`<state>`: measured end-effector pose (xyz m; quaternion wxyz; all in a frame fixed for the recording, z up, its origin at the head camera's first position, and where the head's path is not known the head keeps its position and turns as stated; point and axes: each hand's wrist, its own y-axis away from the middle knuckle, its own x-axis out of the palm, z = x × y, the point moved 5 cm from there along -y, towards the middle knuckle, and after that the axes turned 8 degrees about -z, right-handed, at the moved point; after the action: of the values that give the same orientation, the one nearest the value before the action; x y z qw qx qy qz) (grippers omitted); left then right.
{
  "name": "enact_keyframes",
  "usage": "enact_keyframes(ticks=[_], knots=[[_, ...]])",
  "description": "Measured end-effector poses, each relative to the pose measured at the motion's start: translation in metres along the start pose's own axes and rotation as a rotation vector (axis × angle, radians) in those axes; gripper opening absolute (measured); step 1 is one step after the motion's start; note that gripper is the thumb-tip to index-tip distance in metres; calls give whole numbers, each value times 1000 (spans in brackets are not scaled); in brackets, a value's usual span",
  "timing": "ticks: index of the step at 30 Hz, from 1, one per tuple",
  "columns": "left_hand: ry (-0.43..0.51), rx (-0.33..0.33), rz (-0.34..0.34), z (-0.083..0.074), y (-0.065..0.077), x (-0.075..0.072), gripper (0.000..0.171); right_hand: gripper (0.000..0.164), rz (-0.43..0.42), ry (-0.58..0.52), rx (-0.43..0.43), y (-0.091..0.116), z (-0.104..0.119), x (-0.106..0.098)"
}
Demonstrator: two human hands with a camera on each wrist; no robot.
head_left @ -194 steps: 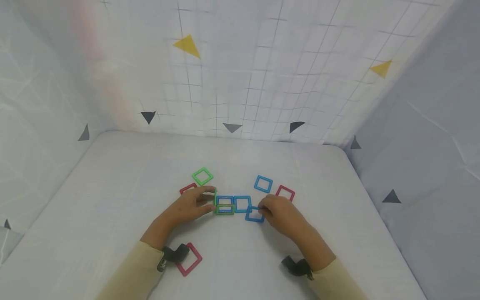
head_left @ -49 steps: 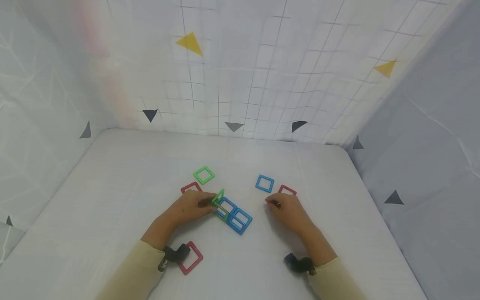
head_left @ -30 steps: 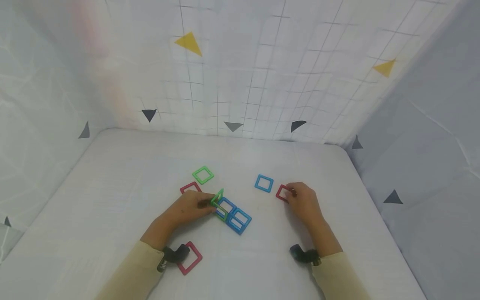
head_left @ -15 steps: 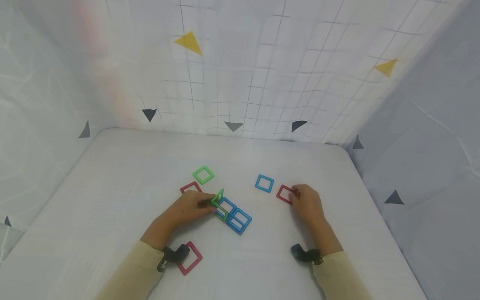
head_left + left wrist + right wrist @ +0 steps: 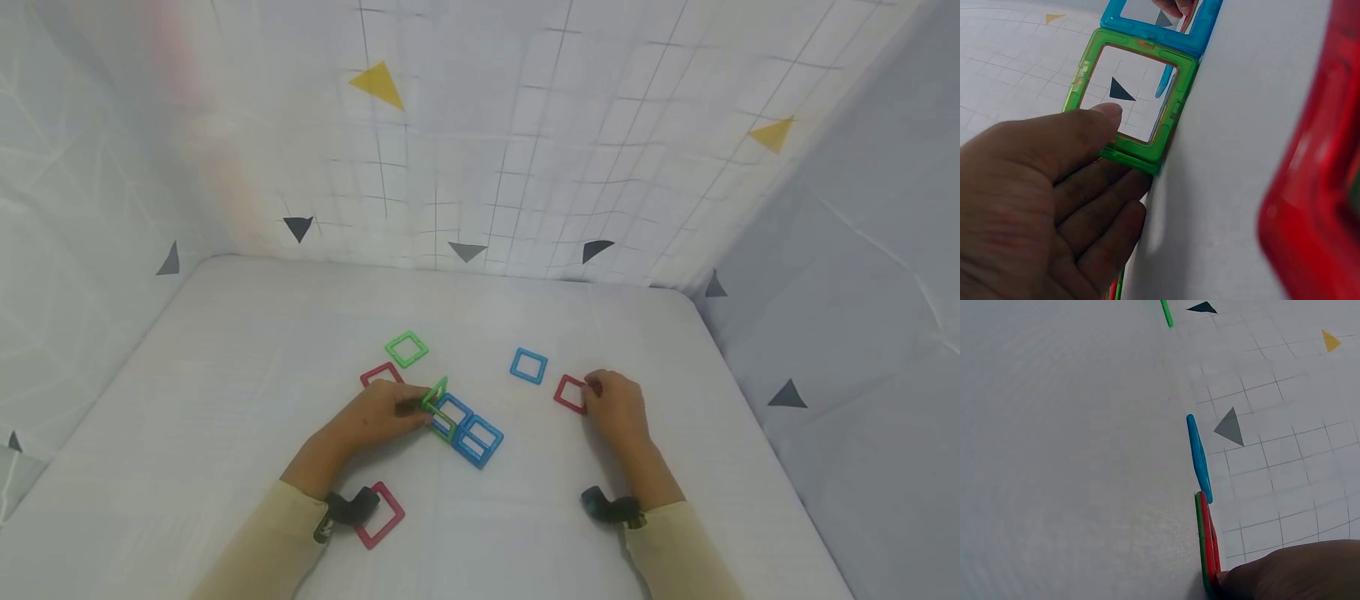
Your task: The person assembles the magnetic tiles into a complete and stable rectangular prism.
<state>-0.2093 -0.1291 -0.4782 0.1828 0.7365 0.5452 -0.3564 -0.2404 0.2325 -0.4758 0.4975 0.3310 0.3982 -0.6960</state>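
In the head view my left hand (image 5: 378, 417) holds the left end of a joined group of square magnetic tiles. Its thumb lies over an upright green magnetic tile (image 5: 1175, 106), with the fingers behind. An upright blue tile (image 5: 1147, 30) adjoins that green one, and flat blue tiles (image 5: 501, 437) lie behind them. A second green tile (image 5: 442, 382) stands at the group's left end. Off to the right, my right hand (image 5: 617, 408) pinches the right edge of a red magnetic tile (image 5: 561, 387). A green edge (image 5: 1200, 519) shows against this red tile in the right wrist view.
Behind the group lie a loose green tile (image 5: 398, 339) and a loose blue tile (image 5: 533, 354). One red tile (image 5: 378, 368) is partly covered by my left hand. Another red tile (image 5: 386, 532) lies beneath the left wrist camera (image 5: 354, 505). Printed sheets (image 5: 465, 150) wall the table.
Since the oldest frame, the joined group has been turned clockwise. My right hand has left the blue tile and moved right to the red one, which has turned and slid slightly nearer.
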Motion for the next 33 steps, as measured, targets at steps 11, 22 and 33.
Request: enact_keyframes(ticks=[11, 22, 33], knots=[[14, 2, 3, -3, 1, -1, 45, 31, 52, 55, -45, -1, 3, 3], [9, -46, 23, 0, 1, 2, 47, 22, 101, 51, -92, 7, 21, -9], [4, -39, 16, 0, 1, -1, 46, 25, 198, 102, -143, 15, 45, -25]])
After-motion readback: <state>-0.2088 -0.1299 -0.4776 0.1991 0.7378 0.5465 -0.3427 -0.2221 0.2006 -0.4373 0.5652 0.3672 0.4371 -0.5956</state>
